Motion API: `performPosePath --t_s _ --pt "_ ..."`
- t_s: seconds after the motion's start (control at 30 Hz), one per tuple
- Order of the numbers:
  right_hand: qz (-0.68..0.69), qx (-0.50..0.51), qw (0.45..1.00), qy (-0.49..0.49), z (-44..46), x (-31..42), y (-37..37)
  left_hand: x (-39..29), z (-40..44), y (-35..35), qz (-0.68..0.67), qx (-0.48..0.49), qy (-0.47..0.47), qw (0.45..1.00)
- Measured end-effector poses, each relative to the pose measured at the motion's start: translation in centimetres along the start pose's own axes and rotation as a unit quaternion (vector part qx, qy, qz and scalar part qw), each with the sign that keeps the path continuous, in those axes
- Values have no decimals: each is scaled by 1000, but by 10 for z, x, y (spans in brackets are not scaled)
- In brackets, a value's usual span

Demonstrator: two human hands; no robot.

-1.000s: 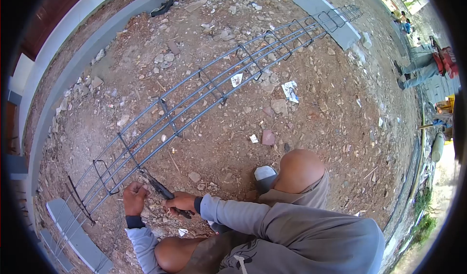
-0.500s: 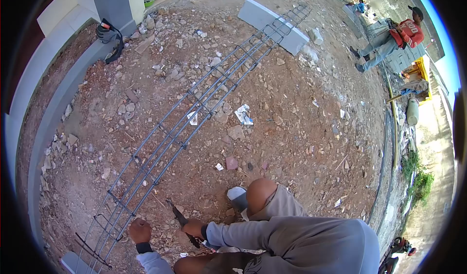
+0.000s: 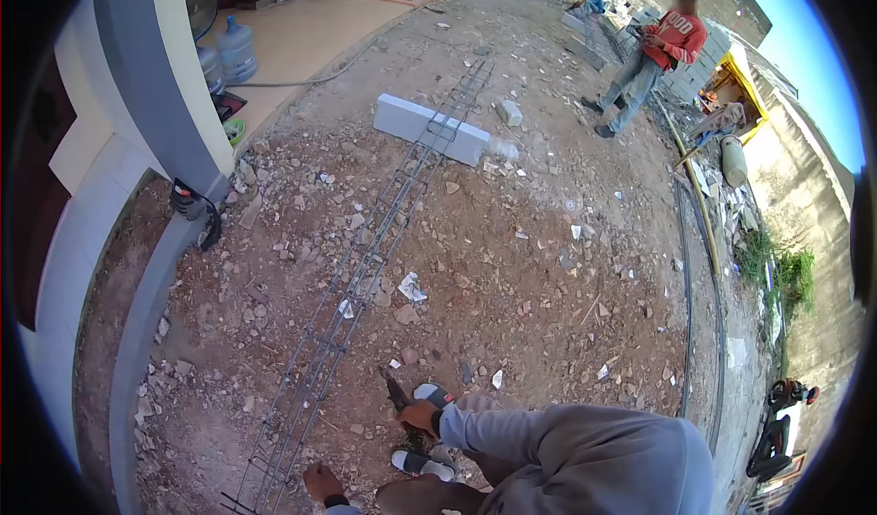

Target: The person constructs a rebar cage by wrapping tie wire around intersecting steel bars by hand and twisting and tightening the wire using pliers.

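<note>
My right hand (image 3: 419, 415) is closed around a dark, elongated hand tool (image 3: 395, 389), held above the ground beside my shoes; its exact kind is unclear. Near the bottom, my left hand (image 3: 322, 484) looks curled, just right of the rebar cage (image 3: 331, 343); anything in its fingers is too small to make out. The cage, long bars joined by rectangular stirrups, runs diagonally away from me. Its far end rests across a light grey block (image 3: 393, 116).
Rubble and paper scraps cover the dirt. A low grey kerb (image 3: 151, 332) and a column (image 3: 151, 67) stand left. At upper right, a person in a red shirt (image 3: 678, 38) stands near stacked blocks. A long pole (image 3: 694, 181) lies right.
The view has tilted up and shifted, showing more of the porch and far yard. My right hand with the tool has moved away from the cage toward my shoes. My left hand stays near the cage.
</note>
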State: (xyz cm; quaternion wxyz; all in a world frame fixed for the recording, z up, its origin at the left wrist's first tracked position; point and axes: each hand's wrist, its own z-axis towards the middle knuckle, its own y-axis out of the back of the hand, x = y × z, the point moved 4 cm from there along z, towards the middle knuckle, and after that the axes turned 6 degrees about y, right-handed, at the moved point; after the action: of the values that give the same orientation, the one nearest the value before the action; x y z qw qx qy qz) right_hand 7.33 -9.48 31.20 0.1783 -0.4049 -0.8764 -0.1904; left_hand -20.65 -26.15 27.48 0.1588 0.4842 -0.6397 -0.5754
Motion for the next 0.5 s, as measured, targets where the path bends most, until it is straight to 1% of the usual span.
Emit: performPosePath --t_s 0.03,0.07,0.1,0.13,0.17,0.2,0.23,0.27,0.3,0.33,0.37,0.4,0.43,0.47,0.5 --pt "-55 12 994 91 -18 9 10 -24 -3 24 -37 -14 -32 999" --pt "-52 -10 997 56 -21 0 19 -47 -3 48 -74 -29 -64 995" --pt "-42 -33 996 76 -62 1 45 -81 2 92 -79 -3 -70 994" --pt "-79 -23 994 76 -97 9 65 -100 3 115 -120 -13 -74 990" --pt "-143 -64 984 90 -107 -1 80 -118 2 135 -161 -23 -79 983" --pt "-161 -86 974 137 -144 8 99 -127 0 151 -201 -31 -84 976" --pt "-162 -69 979 101 -164 1 116 -131 2 157 -224 -19 -86 971" --pt "-231 -130 957 120 -167 -16 130 -136 7 159 -248 -8 -87 965" --pt "-229 -167 954 98 -197 -15 146 -141 10 164 -272 2 -89 958" --pt "-211 -203 951 94 -205 -25 157 -155 4 174 -279 5 -105 955" --pt "-178 -205 961 57 -216 -42 168 -169 -6 179 -285 10 -119 951" --pt "-156 -227 960 50 -227 -55 178 -178 -15 183 -290 15 -130 948" --pt "-167 -232 957 53 -207 -92 187 -178 -13 169 -302 43 -120 945" --pt "-177 -237 954 55 -184 -126 192 -185 -23 170 -341 74 -100 932" --pt "-123 -257 958 12 -207 -127 200 -201 -38 170 -379 106 -80 916"
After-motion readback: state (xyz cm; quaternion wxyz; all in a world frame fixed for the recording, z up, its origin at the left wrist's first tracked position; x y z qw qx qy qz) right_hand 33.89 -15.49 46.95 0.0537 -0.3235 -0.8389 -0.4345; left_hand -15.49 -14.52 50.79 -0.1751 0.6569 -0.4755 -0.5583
